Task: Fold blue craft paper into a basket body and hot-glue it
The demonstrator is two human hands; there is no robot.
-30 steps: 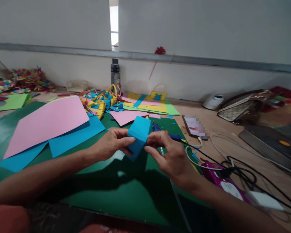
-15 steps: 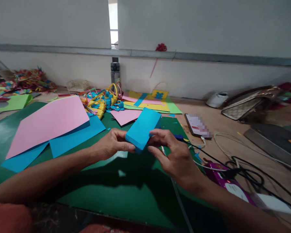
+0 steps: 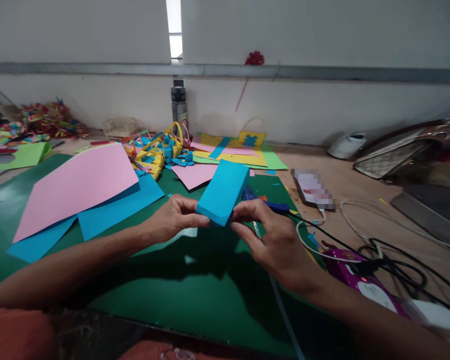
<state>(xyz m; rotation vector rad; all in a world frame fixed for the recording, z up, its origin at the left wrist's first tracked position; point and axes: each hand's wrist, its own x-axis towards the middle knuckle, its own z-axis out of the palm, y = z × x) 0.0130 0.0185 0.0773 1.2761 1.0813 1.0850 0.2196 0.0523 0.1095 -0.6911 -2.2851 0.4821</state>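
A folded blue paper box (image 3: 225,190) is held tilted above the green cutting mat (image 3: 165,305), its long top face towards me. My left hand (image 3: 178,215) pinches its near left corner between thumb and fingers. At the near right edge, my right hand (image 3: 272,237) grips it with thumb and bent fingertips. The underside of the box is hidden. Just behind my right hand lies a blue glue gun (image 3: 275,206), partly covered by the box and the hand.
Pink paper (image 3: 82,185) and blue sheets (image 3: 123,210) lie on the left. Small yellow paper baskets (image 3: 153,157) and scraps are behind. On the right are a phone (image 3: 313,190), a purple power strip (image 3: 354,275), tangled cables (image 3: 397,265) and a handbag (image 3: 382,155).
The near end of the box looks flatter and squarer, and my right fingers have slid slightly along its edge. The view has shifted slightly, showing more of the glue gun.
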